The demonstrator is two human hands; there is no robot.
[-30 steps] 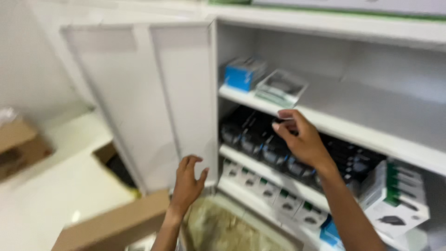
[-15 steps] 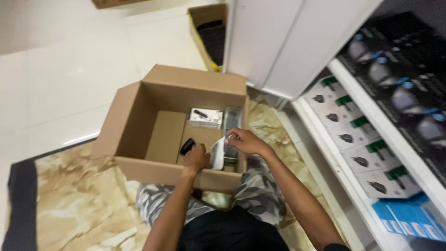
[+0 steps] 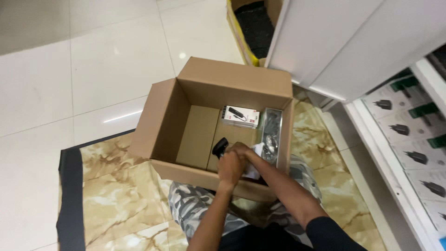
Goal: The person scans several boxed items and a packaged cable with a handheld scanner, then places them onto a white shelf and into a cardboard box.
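I sit on the floor with an open cardboard box (image 3: 162, 125) in front of my knees. Both hands reach into its near right corner. My left hand (image 3: 231, 168) is curled, knuckles up, and covers most of my right hand (image 3: 245, 149). A small black device (image 3: 219, 146) sticks out just above my left hand's fingers; whether that hand grips it is hidden. A white packet (image 3: 254, 163) lies under my right wrist, and my right fingers close on it. Farther back in the box lie a white retail box with a black picture (image 3: 240, 116) and a clear blister pack (image 3: 271, 132).
A marble-patterned mat (image 3: 111, 195) covers the floor under me. On the right, a white cabinet door (image 3: 344, 42) stands open beside low shelves of white product boxes (image 3: 409, 125). A second carton with black contents (image 3: 253, 28) stands behind. White floor tiles (image 3: 83, 60) lie to the left.
A second ago my hands were up at the cabinet shelves. My view has since dropped to the box, and my hands have closed together in its near right corner.
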